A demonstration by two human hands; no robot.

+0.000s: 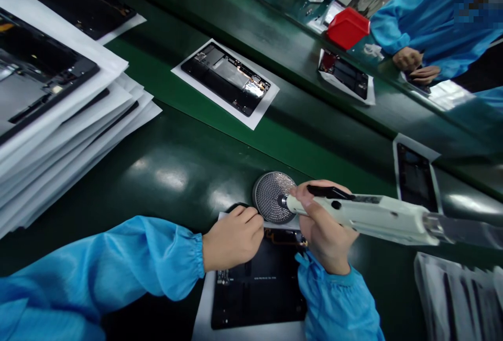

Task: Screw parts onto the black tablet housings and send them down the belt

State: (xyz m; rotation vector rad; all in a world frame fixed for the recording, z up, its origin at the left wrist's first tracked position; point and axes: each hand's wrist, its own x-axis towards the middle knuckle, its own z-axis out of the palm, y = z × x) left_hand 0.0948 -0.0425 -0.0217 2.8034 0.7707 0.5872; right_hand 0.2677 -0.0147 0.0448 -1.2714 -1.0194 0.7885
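Note:
My right hand (324, 226) is wrapped round a white electric screwdriver (377, 218) with a black lever. The tip of the screwdriver points down into a round metal dish (273, 194) with a dimpled surface, at the far edge of the tablet. My left hand (236, 236) lies over the upper left corner of an opened black tablet (257, 288), its fingers curled together beside the dish. Whatever these fingers hold, if anything, is hidden. Under the tablet is a white paper sheet (202, 309); my right sleeve covers part of the tablet's right side.
At left rises a tall stack of paper sheets and tablets (78, 136). More opened tablets (226, 76) lie on paper along the green belt (165, 89). White sheets (459, 294) stand at lower right. Across the line are a red bin (348, 28) and co-workers in blue sleeves.

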